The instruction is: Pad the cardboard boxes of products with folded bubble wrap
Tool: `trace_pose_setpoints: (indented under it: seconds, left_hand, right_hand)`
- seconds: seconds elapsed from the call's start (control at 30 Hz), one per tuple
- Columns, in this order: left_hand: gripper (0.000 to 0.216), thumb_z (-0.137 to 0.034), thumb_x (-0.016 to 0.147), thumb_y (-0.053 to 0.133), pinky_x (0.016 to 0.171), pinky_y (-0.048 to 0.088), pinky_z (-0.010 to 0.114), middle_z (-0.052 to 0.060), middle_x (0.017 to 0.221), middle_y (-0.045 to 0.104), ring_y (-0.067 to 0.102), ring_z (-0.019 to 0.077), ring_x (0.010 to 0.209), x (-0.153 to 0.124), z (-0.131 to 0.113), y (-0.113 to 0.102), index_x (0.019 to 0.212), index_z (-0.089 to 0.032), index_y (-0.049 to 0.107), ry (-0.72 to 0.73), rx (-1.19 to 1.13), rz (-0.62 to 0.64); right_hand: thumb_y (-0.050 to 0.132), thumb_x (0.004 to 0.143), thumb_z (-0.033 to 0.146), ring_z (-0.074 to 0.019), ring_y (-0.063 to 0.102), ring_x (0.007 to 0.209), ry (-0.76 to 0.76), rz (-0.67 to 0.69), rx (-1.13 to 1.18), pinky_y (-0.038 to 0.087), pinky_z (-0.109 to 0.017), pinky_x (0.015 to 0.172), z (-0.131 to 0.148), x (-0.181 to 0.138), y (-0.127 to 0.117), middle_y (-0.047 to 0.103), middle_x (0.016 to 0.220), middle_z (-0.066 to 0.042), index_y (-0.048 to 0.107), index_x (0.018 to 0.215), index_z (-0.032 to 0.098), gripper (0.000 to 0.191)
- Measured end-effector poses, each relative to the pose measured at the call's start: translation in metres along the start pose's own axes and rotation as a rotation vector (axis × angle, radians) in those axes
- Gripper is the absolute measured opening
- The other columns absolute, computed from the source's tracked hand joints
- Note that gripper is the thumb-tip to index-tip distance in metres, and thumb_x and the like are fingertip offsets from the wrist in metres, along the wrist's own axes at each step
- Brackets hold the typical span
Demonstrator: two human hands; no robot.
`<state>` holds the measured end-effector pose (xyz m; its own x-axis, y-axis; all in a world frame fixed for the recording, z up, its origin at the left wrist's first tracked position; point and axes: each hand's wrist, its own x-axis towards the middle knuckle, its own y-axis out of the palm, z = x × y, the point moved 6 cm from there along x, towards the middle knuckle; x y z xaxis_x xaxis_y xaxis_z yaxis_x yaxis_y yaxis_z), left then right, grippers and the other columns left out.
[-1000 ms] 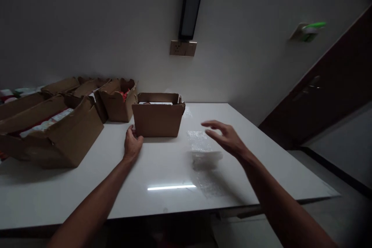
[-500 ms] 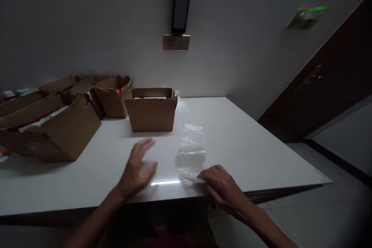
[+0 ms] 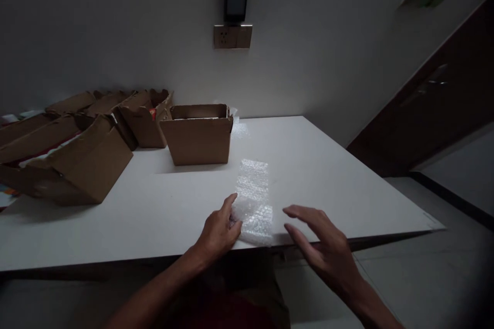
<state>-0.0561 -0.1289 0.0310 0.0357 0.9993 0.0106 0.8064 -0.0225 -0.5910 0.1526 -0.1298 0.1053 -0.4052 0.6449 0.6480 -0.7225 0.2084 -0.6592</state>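
Note:
A clear strip of bubble wrap (image 3: 252,180) lies on the white table, running from its front edge toward the back. Its near end looks doubled over into a flap or pouch. At the left side of this near part, my left hand (image 3: 218,229) has thumb and fingers closed on the plastic. My right hand (image 3: 324,241) hovers just right of the wrap, over the front edge, thumb and fingers apart and holding nothing. Whether anything lies inside the wrap cannot be made out.
An open cardboard box (image 3: 196,141) stands behind the wrap. Several more boxes, including a large one (image 3: 92,164), crowd the left side. Another bit of bubble wrap (image 3: 241,131) lies near the wall. The white table (image 3: 328,180) ends at a front edge; a door (image 3: 428,82) is at right.
My right hand has let go of the wrap's near end and moved right. My left hand has come over from the left and taken hold of the wrap's left side.

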Motion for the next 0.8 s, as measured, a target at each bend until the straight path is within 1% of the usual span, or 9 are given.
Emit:
trace_pose_setpoints:
  seconds: [0.1, 0.23, 0.33, 0.4, 0.47, 0.53, 0.6, 0.7, 0.8]
  left_hand:
    - [0.067, -0.021, 0.082, 0.052, 0.068, 0.043, 0.030, -0.001, 0.079, 0.063, 0.058, 0.0174, 0.068, 0.009, 0.001, 0.002, 0.147, -0.020, 0.034, -0.011, 0.069, -0.009]
    - [0.059, -0.022, 0.083, 0.053, 0.075, 0.049, 0.032, 0.003, 0.093, 0.066, 0.061, 0.0177, 0.075, 0.009, 0.001, -0.004, 0.141, -0.021, 0.043, 0.030, 0.047, -0.049]
    - [0.057, -0.023, 0.083, 0.057, 0.093, 0.050, 0.040, 0.012, 0.129, 0.058, 0.060, 0.0231, 0.108, -0.006, -0.007, -0.019, 0.138, -0.021, 0.046, 0.216, 0.041, -0.138]
    - [0.059, -0.020, 0.083, 0.059, 0.103, 0.044, 0.045, 0.012, 0.139, 0.053, 0.052, 0.0262, 0.124, -0.021, -0.012, -0.021, 0.140, -0.023, 0.045, 0.344, 0.076, -0.116]
    - [0.055, -0.016, 0.084, 0.056, 0.101, 0.046, 0.045, 0.010, 0.130, 0.061, 0.056, 0.0247, 0.118, -0.030, -0.013, -0.018, 0.138, -0.024, 0.048, 0.367, 0.088, -0.044]
    - [0.050, -0.014, 0.086, 0.052, 0.094, 0.049, 0.041, 0.008, 0.120, 0.068, 0.062, 0.0221, 0.103, -0.031, -0.009, -0.015, 0.135, -0.024, 0.052, 0.278, 0.051, -0.010]
    - [0.047, -0.017, 0.086, 0.051, 0.085, 0.051, 0.036, 0.009, 0.117, 0.069, 0.064, 0.0204, 0.091, -0.025, -0.005, -0.015, 0.133, -0.021, 0.054, 0.144, -0.018, -0.015]
    - [0.052, -0.019, 0.085, 0.051, 0.073, 0.051, 0.032, 0.008, 0.102, 0.071, 0.062, 0.0185, 0.077, -0.012, 0.000, -0.013, 0.137, -0.016, 0.050, 0.015, -0.072, 0.014]
    - [0.056, -0.019, 0.084, 0.051, 0.069, 0.050, 0.032, 0.005, 0.088, 0.068, 0.059, 0.0178, 0.070, -0.002, 0.004, -0.010, 0.140, -0.017, 0.047, 0.008, -0.020, 0.010]
  right_hand:
    - [0.064, 0.087, 0.019, -0.0255, 0.064, 0.106, -0.158, 0.147, -0.047, 0.052, -0.042, 0.087, 0.013, -0.015, 0.021, 0.069, 0.117, -0.010, 0.060, 0.121, 0.023, 0.034]
    - [0.057, 0.088, 0.014, -0.0261, 0.062, 0.110, -0.130, 0.297, -0.083, 0.051, -0.045, 0.089, 0.005, -0.023, 0.056, 0.068, 0.123, -0.012, 0.063, 0.119, 0.020, 0.031]
    - [0.049, 0.091, 0.008, -0.0227, 0.066, 0.099, -0.091, 0.286, 0.021, 0.053, -0.041, 0.083, -0.001, -0.017, 0.062, 0.073, 0.107, -0.009, 0.065, 0.110, 0.021, 0.028]
    - [0.047, 0.094, 0.013, -0.0209, 0.066, 0.091, -0.018, 0.297, 0.137, 0.054, -0.038, 0.079, -0.004, -0.011, 0.060, 0.073, 0.099, -0.007, 0.064, 0.107, 0.021, 0.023]
    - [0.046, 0.098, 0.021, -0.0184, 0.067, 0.083, 0.120, 0.372, 0.270, 0.054, -0.033, 0.074, -0.008, -0.006, 0.060, 0.072, 0.092, -0.005, 0.065, 0.102, 0.021, 0.020]
    - [0.043, 0.100, 0.029, -0.0163, 0.067, 0.076, 0.254, 0.471, 0.369, 0.054, -0.029, 0.068, -0.010, -0.006, 0.062, 0.071, 0.086, -0.002, 0.065, 0.097, 0.022, 0.023]
    - [0.045, 0.100, 0.032, -0.0171, 0.068, 0.080, 0.301, 0.429, 0.357, 0.055, -0.028, 0.068, -0.013, -0.007, 0.057, 0.072, 0.092, -0.003, 0.064, 0.103, 0.023, 0.021]
    - [0.057, 0.094, 0.026, -0.0228, 0.064, 0.106, 0.134, 0.128, 0.157, 0.054, -0.037, 0.086, -0.009, -0.009, 0.037, 0.068, 0.118, -0.009, 0.059, 0.120, 0.023, 0.026]
    - [0.062, 0.088, 0.019, -0.0257, 0.058, 0.117, -0.091, 0.138, 0.002, 0.050, -0.043, 0.093, 0.003, -0.014, 0.043, 0.064, 0.127, -0.011, 0.058, 0.124, 0.022, 0.036]
